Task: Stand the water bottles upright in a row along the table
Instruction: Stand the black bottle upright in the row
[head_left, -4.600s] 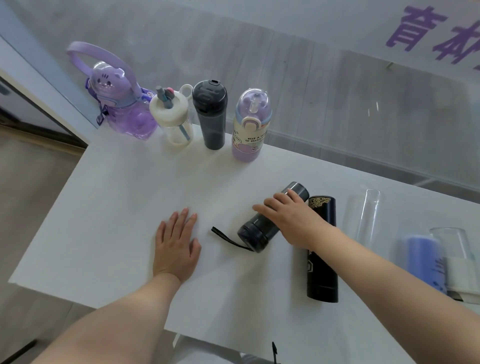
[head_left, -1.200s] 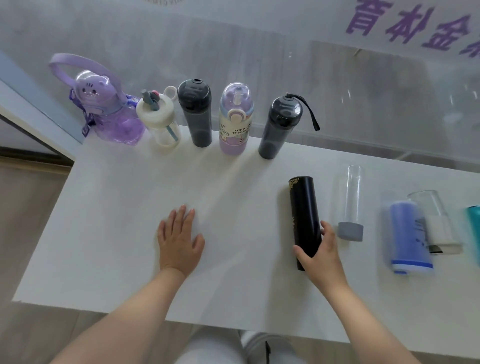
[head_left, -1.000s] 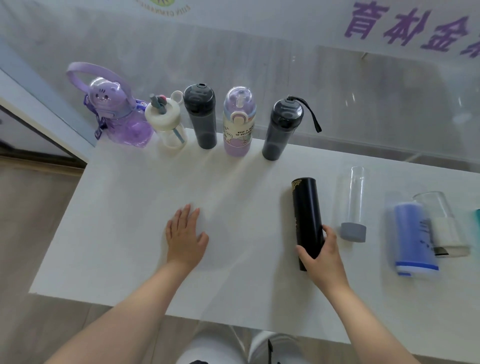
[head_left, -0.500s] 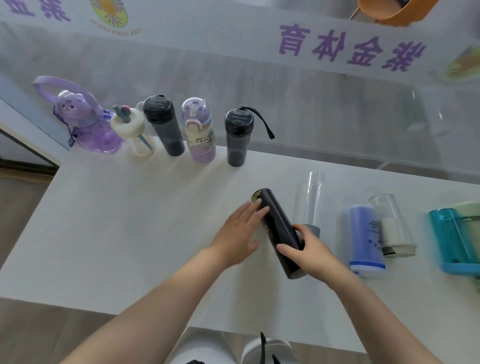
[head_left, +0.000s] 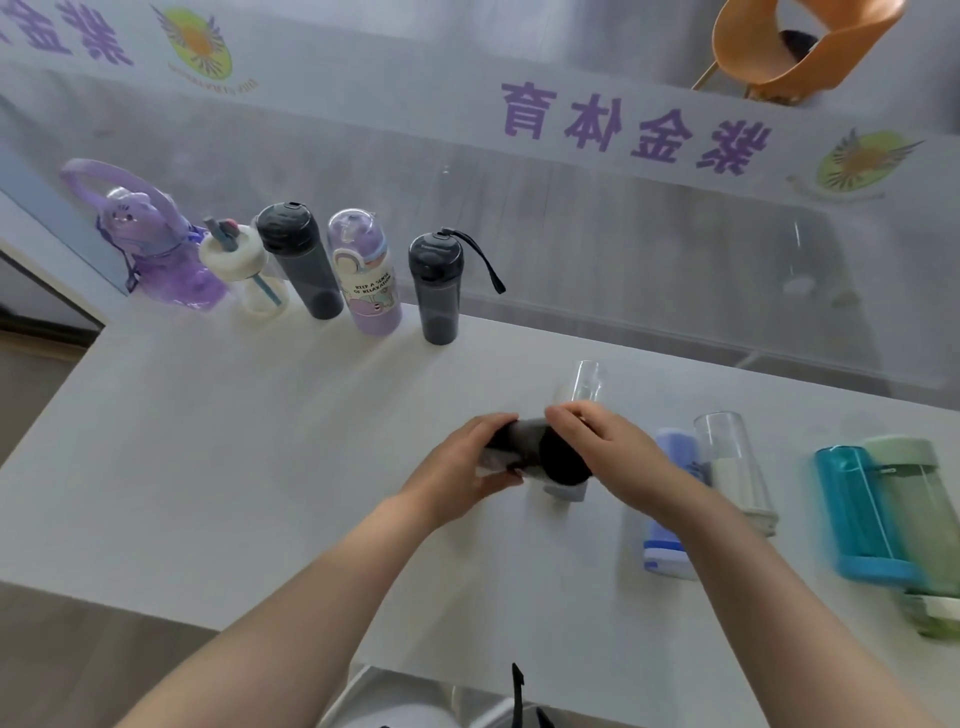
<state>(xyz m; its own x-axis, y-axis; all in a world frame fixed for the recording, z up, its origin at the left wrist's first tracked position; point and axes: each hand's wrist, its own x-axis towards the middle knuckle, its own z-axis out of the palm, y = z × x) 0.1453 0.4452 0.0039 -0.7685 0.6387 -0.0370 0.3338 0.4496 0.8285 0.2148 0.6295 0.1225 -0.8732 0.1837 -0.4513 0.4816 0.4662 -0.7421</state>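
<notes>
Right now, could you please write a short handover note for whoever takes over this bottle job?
Left hand and right hand both grip the black flask, lifted off the table.
Done: five bottles upright along the far edge, ending with the strap bottle.
Left: stand the flask next in line, then the clear tube, blue bottle, clear cup, teal bottle and green bottle, all lying down.

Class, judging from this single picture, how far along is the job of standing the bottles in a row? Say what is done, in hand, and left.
Done: five bottles stand upright along the far edge, from the purple handled bottle to the dark strap bottle. In hand: the left hand and right hand hold the black flask. Left: the clear tube bottle, blue bottle, clear cup bottle, teal bottle and green bottle lie flat.
</notes>
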